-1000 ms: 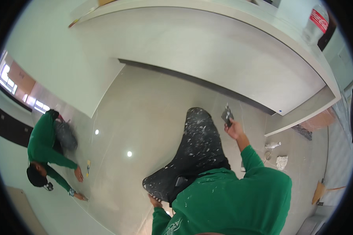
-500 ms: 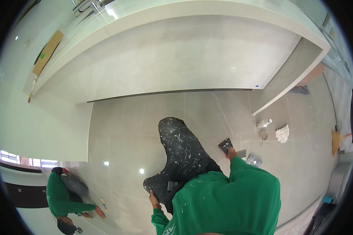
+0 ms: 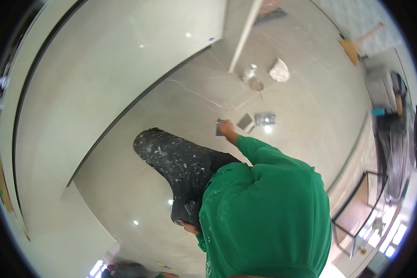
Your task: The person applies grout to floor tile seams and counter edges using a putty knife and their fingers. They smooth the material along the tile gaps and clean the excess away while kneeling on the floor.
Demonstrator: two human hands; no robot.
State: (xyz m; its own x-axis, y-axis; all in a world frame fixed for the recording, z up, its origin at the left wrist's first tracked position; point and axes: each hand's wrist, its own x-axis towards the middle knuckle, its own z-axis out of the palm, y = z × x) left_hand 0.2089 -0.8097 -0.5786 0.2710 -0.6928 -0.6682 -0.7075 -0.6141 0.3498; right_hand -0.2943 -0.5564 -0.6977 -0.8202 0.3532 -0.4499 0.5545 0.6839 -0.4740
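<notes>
The fingers of our right hand point(image 3: 227, 127) are closed around one edge of a dark plate point(image 3: 219, 129), which juts out to their left, low over the floor point(image 3: 306, 116). We judge it light, stiff and hardly fragile, perhaps slick if wet; the edge already in our grasp seems the best hold. It looks thin, flat, straight-sided and nearly black. Just right of the fingers lie a grey-and-cream blade point(image 3: 246, 123) and a silvery packet point(image 3: 265, 119). Beyond them sit a round dish point(image 3: 257, 86), a pale bottle point(image 3: 249, 73) and a crumpled white bundle point(image 3: 279, 71). Farthest, down-left, our left hand point(image 3: 189, 227) touches our speckled trousers point(image 3: 183, 171); we cannot tell how its fingers are set.
</notes>
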